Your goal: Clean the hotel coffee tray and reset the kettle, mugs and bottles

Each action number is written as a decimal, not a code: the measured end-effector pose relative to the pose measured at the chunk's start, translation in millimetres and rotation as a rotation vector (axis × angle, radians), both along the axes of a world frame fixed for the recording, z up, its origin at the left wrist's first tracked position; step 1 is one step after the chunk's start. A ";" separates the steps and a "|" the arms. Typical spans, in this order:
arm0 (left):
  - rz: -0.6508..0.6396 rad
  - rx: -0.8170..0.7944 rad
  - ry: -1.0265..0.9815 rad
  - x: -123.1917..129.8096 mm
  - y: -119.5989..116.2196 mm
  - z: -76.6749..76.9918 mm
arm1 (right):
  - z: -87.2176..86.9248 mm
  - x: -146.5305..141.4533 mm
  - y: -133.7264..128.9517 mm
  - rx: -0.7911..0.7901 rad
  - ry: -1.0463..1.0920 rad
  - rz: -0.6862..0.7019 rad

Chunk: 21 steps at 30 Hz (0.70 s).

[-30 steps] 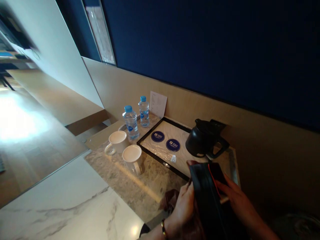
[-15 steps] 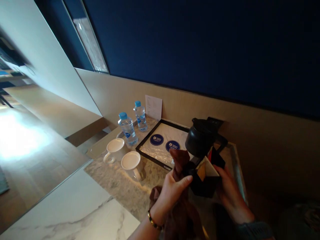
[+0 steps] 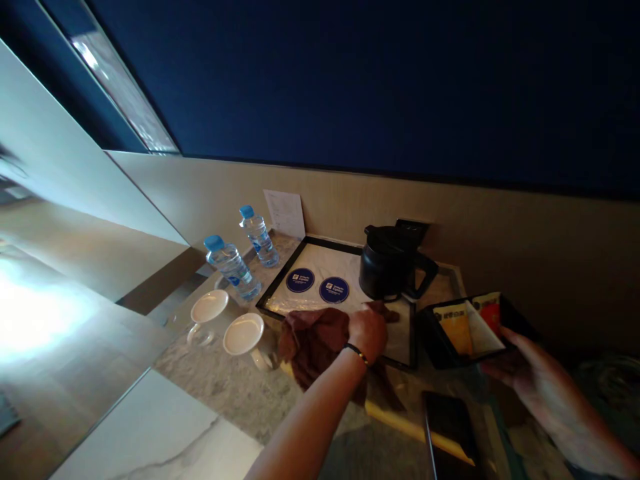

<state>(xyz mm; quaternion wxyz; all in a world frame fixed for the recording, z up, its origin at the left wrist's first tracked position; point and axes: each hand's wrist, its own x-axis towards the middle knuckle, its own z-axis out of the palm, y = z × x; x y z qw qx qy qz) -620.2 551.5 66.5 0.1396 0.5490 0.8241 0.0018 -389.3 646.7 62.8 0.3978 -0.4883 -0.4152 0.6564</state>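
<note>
1. Cloth [image 3: 313, 340], brown and crumpled, lies under the left hand [image 3: 369, 333], bunched mostly to its left, across the near edge of the tray [image 3: 320, 257].
2. Left hand rests on it, just in front of the black kettle [image 3: 385, 267]; whether the fingers grip or only press, I cannot tell.
3. Right hand [image 3: 530, 367] holds the black box [image 3: 433, 343] by its right side, thumb at the rim, sachets [image 3: 456, 330] inside.
</note>
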 end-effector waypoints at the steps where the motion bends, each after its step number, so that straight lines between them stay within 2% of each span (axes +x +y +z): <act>1: -0.065 -0.024 -0.022 8.7 7.6 -3.7 | 4.6 3.3 2.6 -0.062 0.019 -0.046; 4: -0.226 -0.063 -0.080 24.1 14.6 -7.2 | 14.8 5.8 5.5 -0.144 0.046 -0.104; 8: -0.337 -0.179 -0.071 10.5 5.4 5.8 | 13.1 -3.2 1.9 -0.150 0.037 -0.098; 12: -0.251 -0.196 0.031 -8.9 -13.1 30.2 | 2.7 -18.8 -6.1 -0.173 0.037 -0.072; 14: -0.188 -0.136 0.064 -8.3 -33.3 42.8 | -3.6 -26.8 -10.9 -0.135 0.037 -0.038; 16: -0.140 -0.047 0.057 0.2 -60.6 49.0 | -10.4 -34.6 -16.3 -0.095 0.043 -0.006; 18: -0.091 -0.013 0.016 13.2 -88.7 42.4 | -16.6 -43.2 -22.9 -0.084 0.073 0.004; 21: -0.086 -0.099 -0.077 30.7 -117.8 9.3 | -20.7 -59.8 -35.7 -0.068 0.144 0.020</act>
